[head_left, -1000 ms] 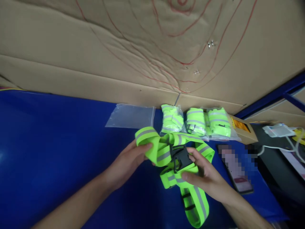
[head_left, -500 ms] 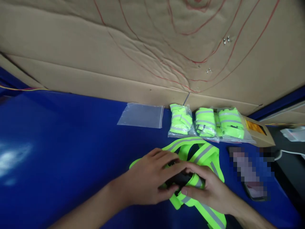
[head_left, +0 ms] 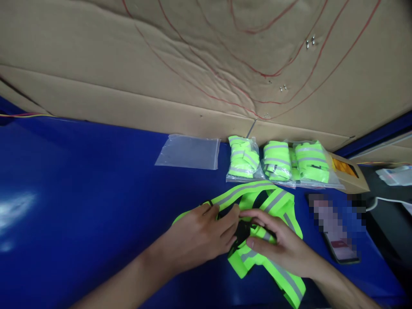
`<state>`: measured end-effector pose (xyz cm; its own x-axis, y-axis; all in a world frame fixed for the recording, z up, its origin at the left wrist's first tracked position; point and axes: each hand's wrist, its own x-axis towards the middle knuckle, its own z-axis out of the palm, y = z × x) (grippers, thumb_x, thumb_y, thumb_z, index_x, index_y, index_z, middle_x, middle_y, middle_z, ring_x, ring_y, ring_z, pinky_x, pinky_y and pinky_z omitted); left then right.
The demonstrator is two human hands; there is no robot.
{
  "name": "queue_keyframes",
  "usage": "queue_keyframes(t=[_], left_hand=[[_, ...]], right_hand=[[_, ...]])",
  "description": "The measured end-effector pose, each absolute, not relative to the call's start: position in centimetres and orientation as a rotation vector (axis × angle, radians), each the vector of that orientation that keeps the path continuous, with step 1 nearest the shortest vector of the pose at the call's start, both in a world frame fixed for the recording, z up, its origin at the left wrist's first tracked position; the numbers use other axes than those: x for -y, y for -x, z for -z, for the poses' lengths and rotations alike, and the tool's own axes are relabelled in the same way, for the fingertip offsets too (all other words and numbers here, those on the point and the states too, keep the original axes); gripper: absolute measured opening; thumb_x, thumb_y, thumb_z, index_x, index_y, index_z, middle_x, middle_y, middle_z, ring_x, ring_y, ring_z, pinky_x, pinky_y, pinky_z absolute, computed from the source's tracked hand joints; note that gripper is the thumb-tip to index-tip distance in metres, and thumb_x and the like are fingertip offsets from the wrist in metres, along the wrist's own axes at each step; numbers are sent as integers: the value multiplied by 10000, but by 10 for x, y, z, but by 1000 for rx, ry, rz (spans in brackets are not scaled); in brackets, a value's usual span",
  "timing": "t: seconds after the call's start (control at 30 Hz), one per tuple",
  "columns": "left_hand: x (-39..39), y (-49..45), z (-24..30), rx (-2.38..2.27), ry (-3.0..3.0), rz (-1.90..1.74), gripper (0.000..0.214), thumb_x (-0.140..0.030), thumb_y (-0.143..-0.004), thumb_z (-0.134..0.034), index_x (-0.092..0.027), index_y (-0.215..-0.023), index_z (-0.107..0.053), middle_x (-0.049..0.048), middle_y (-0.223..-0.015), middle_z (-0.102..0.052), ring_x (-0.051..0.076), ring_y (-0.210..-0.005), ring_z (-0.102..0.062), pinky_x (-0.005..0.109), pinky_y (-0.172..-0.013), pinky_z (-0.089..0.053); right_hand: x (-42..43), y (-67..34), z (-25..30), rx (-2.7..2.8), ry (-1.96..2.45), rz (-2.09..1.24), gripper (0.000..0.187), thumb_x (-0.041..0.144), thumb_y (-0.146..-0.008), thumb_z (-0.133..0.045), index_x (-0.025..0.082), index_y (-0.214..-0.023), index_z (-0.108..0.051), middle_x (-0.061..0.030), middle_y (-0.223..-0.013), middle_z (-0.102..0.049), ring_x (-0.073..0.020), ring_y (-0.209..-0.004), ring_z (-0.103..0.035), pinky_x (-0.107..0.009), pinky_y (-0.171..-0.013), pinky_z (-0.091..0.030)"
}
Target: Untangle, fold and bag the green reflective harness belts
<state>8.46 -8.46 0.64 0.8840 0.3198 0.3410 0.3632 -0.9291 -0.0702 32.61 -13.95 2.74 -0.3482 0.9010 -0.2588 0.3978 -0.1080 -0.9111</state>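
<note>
A neon yellow-green reflective vest point(head_left: 279, 201) made of straps with grey stripes lies loosely spread on the blue table. My left hand point(head_left: 202, 231) is closed at its near left side, fingers curled on the strap and a black part point(head_left: 242, 234). Its fingertips are partly hidden, but it grips the vest. My right hand point(head_left: 280, 244) pinches a folded section of the same vest between thumb and fingers, its index finger reaching to the left hand's fingertips.
Behind the vest stand several clear bags point(head_left: 244, 159) of folded neon straps. Left of them lies a flat clear zip bag point(head_left: 188, 152). A phone point(head_left: 334, 231) lies to the right, near a cardboard box point(head_left: 360, 180). A cardboard panel point(head_left: 161, 103) with red lines rises behind.
My left hand's fingers have drawn in and curled more, uncovering more of the vest and black part. My right hand keeps its pinch, almost in place. The view has shifted slightly.
</note>
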Motion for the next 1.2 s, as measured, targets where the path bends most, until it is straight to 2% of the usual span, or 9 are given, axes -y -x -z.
queue_keyframes(t=[0.2, 0.33, 0.47, 0.57, 0.67, 0.77, 0.93, 1.07, 1.2], left_hand=[[83, -85, -8, 594, 3005, 542, 262, -341, -991, -601, -140, -1141, -677, 67, -1146, -752, 220, -747, -714, 398, -648, -509], [86, -89, -9, 597, 3023, 590, 207, -347, -955, -628, -161, -1026, -684, 35, -992, -739, 205, -655, -662, 389, -595, -487], [87, -89, -10, 619, 3033, 593, 161, -331, -960, -616, -179, -970, -668, 22, -965, -727, 205, -652, -647, 387, -585, -491], [85, -86, -11, 699, 3128, 562, 263, -419, -1005, -595, -186, -1115, -645, 24, -988, -728, 217, -746, -695, 378, -633, -519], [84, -83, -12, 743, 3195, 503, 558, -567, -971, -645, -156, -1339, -560, 55, -1068, -742, 245, -880, -729, 390, -724, -552], [86, -84, -12, 791, 3162, 482, 571, -497, -889, -752, -135, -1295, -581, 59, -1037, -745, 258, -868, -727, 413, -761, -557], [79, -75, -21, 874, 3067, 595, 366, -381, -822, -703, -157, -1104, -631, 56, -931, -738, 262, -768, -713, 433, -694, -528], [61, -52, -34, 1045, 3072, 892, 410, -335, -793, -692, -198, -1167, -592, 41, -980, -753, 239, -817, -717, 415, -757, -530], [46, -28, -45, 1378, 2883, 1566, 344, -456, -904, -640, -289, -1203, -615, 38, -1112, -762, 261, -945, -711, 424, -784, -529]], right_hand=[[138, -328, -32, 1700, 1558, -1395, 317, 504, -980, -670, 254, -1152, -760, -14, -1091, -795, -221, -997, -730, -278, -827, -566], [139, -329, -30, 1671, 1638, -1354, 307, 501, -948, -703, 248, -1103, -783, -11, -1060, -804, -230, -983, -737, -284, -822, -563], [141, -330, -29, 1675, 1630, -1345, 288, 498, -936, -713, 255, -1063, -800, -8, -1019, -808, -239, -984, -740, -300, -862, -556], [141, -336, -29, 1644, 1645, -1283, 286, 503, -920, -731, 286, -1088, -811, 1, -1054, -813, -247, -1018, -735, -315, -907, -538], [138, -341, -28, 1616, 1642, -1235, 279, 509, -912, -733, 302, -1080, -818, 9, -1037, -811, -239, -978, -733, -304, -859, -535], [136, -343, -28, 1628, 1650, -1207, 266, 508, -915, -725, 306, -1057, -821, 11, -992, -806, -226, -917, -727, -295, -814, -533], [135, -355, -32, 1559, 1657, -1120, 237, 493, -886, -758, 307, -1015, -829, 3, -974, -795, -233, -910, -724, -294, -801, -538], [134, -371, -36, 1173, 1637, -1009, 282, 505, -824, -814, 296, -1014, -807, -18, -1009, -788, -261, -935, -729, -299, -743, -541], [134, -377, -40, 1020, 1393, -1217, 291, 466, -761, -864, 276, -964, -778, -31, -869, -765, -256, -815, -728, -330, -708, -562]])
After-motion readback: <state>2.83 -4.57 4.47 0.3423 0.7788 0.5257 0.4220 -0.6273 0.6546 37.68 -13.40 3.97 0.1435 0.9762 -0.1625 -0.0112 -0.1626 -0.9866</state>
